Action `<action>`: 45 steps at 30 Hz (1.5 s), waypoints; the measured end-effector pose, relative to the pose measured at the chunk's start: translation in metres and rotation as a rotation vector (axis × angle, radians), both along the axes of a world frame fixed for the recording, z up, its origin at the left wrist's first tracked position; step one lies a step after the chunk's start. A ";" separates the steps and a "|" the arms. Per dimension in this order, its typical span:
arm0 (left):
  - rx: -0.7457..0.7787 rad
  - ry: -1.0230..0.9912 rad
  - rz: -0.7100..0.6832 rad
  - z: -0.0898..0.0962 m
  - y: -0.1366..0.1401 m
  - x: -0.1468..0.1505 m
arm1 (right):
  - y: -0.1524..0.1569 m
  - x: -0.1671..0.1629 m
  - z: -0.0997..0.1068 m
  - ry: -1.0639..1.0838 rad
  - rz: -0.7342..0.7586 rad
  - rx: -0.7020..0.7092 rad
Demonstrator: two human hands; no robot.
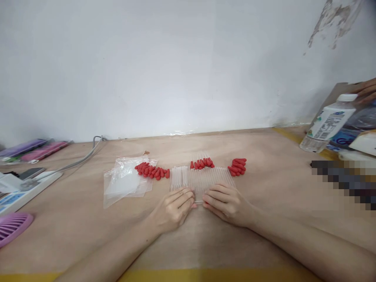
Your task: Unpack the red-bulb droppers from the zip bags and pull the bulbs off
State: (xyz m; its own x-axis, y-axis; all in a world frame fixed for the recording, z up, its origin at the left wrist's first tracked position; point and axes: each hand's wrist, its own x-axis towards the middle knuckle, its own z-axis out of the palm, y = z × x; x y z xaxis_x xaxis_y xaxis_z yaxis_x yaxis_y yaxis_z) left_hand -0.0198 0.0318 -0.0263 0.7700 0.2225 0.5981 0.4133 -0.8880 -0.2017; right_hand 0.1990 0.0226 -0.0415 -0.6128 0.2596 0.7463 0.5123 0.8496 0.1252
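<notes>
A row of clear glass dropper tubes (210,178) lies side by side on the brown table covering, with a whiter-looking group of tubes (179,176) at its left. My left hand (176,209) rests at their near ends with fingers curled together; what it grips is hidden. Beside it, my right hand (226,203) is closed at the near edge of the row. A bit of red shows at its fingertips, apparently a red rubber bulb (206,205). Red rubber bulbs lie in three groups: a left pile (152,171), a middle cluster (202,163) at the tubes' far ends, and a right pile (237,167).
Clear plastic bags (123,184) lie under and left of the left pile. Farther left are a power strip (35,192) with a grey cable and a pink slotted object (14,227). A bottle (329,123) stands tilted-looking at right, near another person's hand (367,90).
</notes>
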 end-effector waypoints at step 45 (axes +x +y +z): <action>-0.154 0.020 0.271 0.008 0.033 0.021 | 0.101 0.131 -0.011 0.940 -0.567 -0.672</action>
